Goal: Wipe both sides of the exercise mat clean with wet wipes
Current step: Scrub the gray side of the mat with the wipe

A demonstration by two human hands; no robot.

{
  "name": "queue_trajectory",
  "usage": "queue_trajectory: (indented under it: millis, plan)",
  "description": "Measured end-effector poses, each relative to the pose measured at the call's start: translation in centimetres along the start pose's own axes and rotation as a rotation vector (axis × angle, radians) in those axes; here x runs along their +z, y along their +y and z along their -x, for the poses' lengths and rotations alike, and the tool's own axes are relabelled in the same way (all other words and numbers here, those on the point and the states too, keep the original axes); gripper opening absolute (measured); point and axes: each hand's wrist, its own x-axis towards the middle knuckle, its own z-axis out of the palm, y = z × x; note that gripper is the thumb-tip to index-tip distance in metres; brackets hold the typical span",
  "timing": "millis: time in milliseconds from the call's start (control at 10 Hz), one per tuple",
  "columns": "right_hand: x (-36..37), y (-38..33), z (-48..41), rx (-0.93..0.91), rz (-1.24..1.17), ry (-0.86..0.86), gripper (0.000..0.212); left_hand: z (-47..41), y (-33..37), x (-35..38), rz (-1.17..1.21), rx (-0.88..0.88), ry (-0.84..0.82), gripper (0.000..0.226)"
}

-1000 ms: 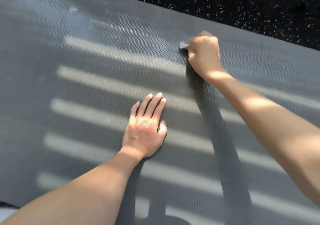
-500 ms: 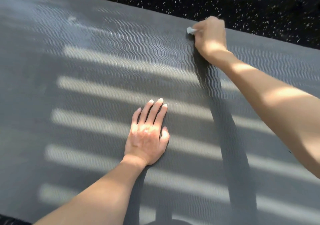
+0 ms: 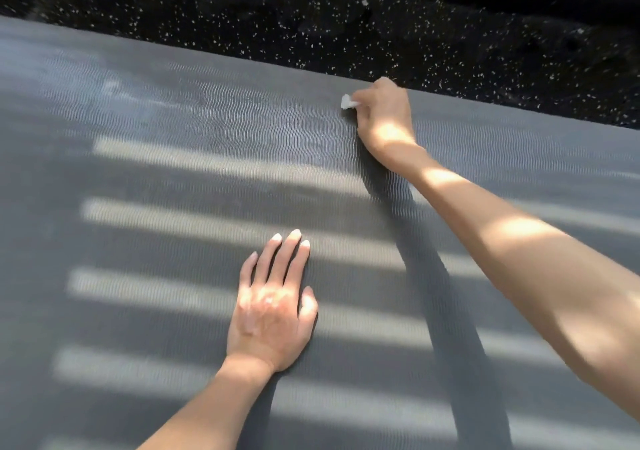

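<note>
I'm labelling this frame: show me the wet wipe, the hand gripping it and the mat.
wet wipe (image 3: 348, 102): head view, the white tip showing beside the fingers.
right hand (image 3: 386, 118): head view, back of the hand.
exercise mat (image 3: 166, 117): head view, bare ribbed surface at left.

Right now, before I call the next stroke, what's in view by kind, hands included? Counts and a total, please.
Mats: 1, the exercise mat
Wipes: 1, the wet wipe
Hands: 2, the left hand flat on the mat and the right hand gripping the wipe
Floors: 1, the speckled floor
Total: 5
</note>
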Motion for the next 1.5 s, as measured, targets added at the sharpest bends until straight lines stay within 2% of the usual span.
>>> queue_trajectory:
  millis: [100,300,400,500,600,700,800,900,1000,1100,1200,1400,1500]
  plan:
    - [-0.6,0.7,0.4,-0.059,0.019,-0.026,0.028,-0.1,0.0,-0.2,0.000,0.007,-0.003,0.062]
    - [-0.7,0.7,-3.0,0.031,-0.025,0.077,0.028,0.0,0.0,-0.2,-0.012,0.005,-0.012,0.062]
    - [0.5,0.2,1.2,-0.037,-0.004,0.035,0.029,0.1,0.0,-0.1,-0.007,0.004,-0.008,0.062]
    - [0.5,0.7,3.5,-0.217,-0.045,-0.011,0.026,0.0,-0.1,-0.2,-0.007,0.008,-0.011,0.062]
    - [-0.6,1.7,-1.0,-0.122,0.063,0.010,0.023,0.0,-0.2,0.0,-0.016,0.009,-0.015,0.062]
    - [-1.1,2.4,-4.0,0.024,0.042,0.089,0.025,0.0,-0.1,0.0,-0.014,0.007,-0.007,0.062]
    - [-0.3,2.3,-1.4,-0.015,0.066,0.120,0.020,0.0,-0.1,-0.1,-0.008,0.007,-0.011,0.062]
    - [0.2,2.8,3.7,-0.235,0.054,0.065,0.020,0.0,-0.1,-0.1,-0.012,0.003,-0.017,0.062]
    - [-0.3,4.0,2.9,-0.316,0.084,0.038,0.026,0.0,-0.1,-0.1,-0.014,-0.003,-0.014,0.062]
    - [-0.6,4.3,-1.3,-0.165,0.133,0.077,0.022,0.0,0.0,-0.1,-0.017,0.000,-0.016,0.062]
    - [-0.1,3.8,-1.1,-0.103,0.147,0.104,0.026,0.0,0.0,-0.1,-0.016,0.001,-0.016,0.062]
    - [-0.3,4.8,7.1,-0.292,0.143,0.027,0.020,0.0,0.0,-0.2,-0.014,0.001,-0.011,0.062]
    - [-0.4,4.6,2.4,-0.267,0.152,0.032,0.022,-0.1,0.0,-0.1,-0.018,0.001,-0.025,0.062]
